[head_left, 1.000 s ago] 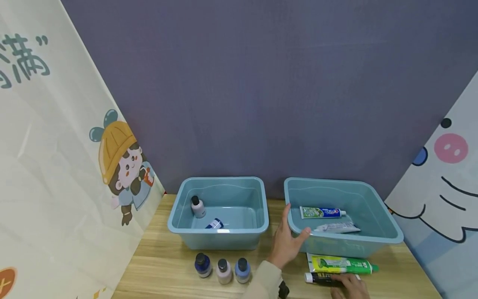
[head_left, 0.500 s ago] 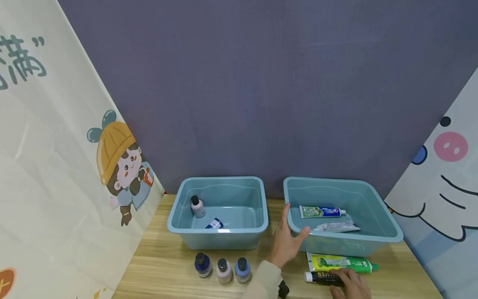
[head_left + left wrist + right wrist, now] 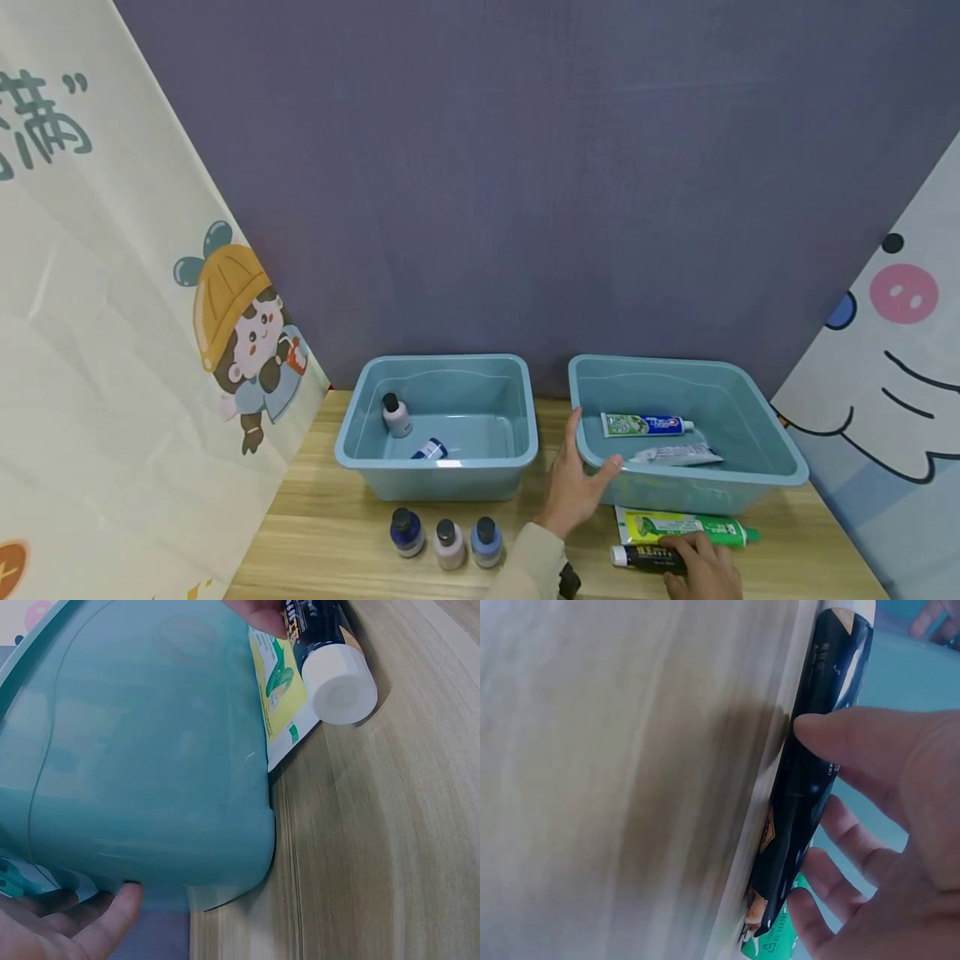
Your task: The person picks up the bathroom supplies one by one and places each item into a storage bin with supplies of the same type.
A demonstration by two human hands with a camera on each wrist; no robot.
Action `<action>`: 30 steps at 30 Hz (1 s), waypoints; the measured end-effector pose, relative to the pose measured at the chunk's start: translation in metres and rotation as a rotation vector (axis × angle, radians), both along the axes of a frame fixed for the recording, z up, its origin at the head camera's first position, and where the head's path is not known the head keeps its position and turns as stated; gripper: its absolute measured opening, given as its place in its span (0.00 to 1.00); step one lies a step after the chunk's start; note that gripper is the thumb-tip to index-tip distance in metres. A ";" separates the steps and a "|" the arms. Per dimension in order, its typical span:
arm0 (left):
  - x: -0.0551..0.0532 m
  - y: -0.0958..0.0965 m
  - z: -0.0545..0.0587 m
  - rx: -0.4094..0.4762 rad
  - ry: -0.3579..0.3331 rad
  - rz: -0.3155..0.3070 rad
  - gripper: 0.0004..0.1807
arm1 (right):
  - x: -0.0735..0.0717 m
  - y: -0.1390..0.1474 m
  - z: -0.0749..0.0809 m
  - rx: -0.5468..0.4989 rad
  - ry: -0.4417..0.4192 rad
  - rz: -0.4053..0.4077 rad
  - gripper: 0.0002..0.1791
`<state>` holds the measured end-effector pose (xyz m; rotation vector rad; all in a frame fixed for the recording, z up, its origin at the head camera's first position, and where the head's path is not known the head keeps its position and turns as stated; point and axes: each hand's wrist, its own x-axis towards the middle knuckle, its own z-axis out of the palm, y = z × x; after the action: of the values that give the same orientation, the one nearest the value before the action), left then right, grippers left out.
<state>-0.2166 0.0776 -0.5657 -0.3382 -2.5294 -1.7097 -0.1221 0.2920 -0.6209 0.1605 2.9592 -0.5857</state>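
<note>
My left hand (image 3: 576, 493) rests at the near left corner of the right blue plastic bin (image 3: 697, 481), thumb and fingers spread along it. In the left wrist view, fingertips (image 3: 129, 894) touch the bin's outer wall. My right hand (image 3: 707, 570) pinches a black toothpaste tube (image 3: 648, 558) with a white cap, thumb on one side and fingers on the other in the right wrist view. Behind it, a green and yellow toothpaste tube (image 3: 678, 528) lies against the bin. Inside the bin are a green and blue toothpaste tube (image 3: 647, 426) and a whitish tube (image 3: 677, 455).
A second blue bin (image 3: 442, 482) stands to the left with a pale bottle (image 3: 397, 416) and a blue-labelled bottle (image 3: 431, 450) inside. In front stand a dark blue bottle (image 3: 407, 533), a pale pink bottle (image 3: 449, 546) and a light blue bottle (image 3: 487, 543). A grey-purple backdrop (image 3: 525, 183) rises behind.
My right hand has shifted slightly back and up, its fingers settling further over the black toothpaste tube. The left hand stays at the bin's corner.
</note>
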 end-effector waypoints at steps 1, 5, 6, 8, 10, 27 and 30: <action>0.000 0.000 0.000 -0.001 -0.001 0.001 0.48 | 0.000 0.000 0.001 0.002 -0.003 0.002 0.24; 0.000 0.001 0.000 0.002 -0.009 -0.002 0.48 | -0.002 -0.002 0.004 0.022 -0.011 0.020 0.24; 0.000 0.001 0.001 0.003 -0.013 -0.003 0.48 | -0.002 -0.002 0.005 0.032 -0.012 0.028 0.24; 0.001 0.001 0.001 0.001 -0.018 -0.004 0.48 | -0.003 -0.002 0.006 0.058 -0.008 0.048 0.24; 0.001 0.001 0.002 0.001 -0.020 -0.004 0.48 | -0.003 -0.002 0.007 0.084 0.004 0.069 0.24; 0.001 0.000 0.000 0.005 -0.012 -0.011 0.48 | -0.006 0.000 0.013 0.140 -0.008 0.171 0.23; 0.001 0.000 0.001 0.016 -0.014 -0.015 0.48 | -0.007 0.000 0.014 0.144 -0.019 0.182 0.23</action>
<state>-0.2154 0.0775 -0.5652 -0.3459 -2.5275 -1.7428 -0.1286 0.2923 -0.6066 -0.0896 2.9540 -0.3457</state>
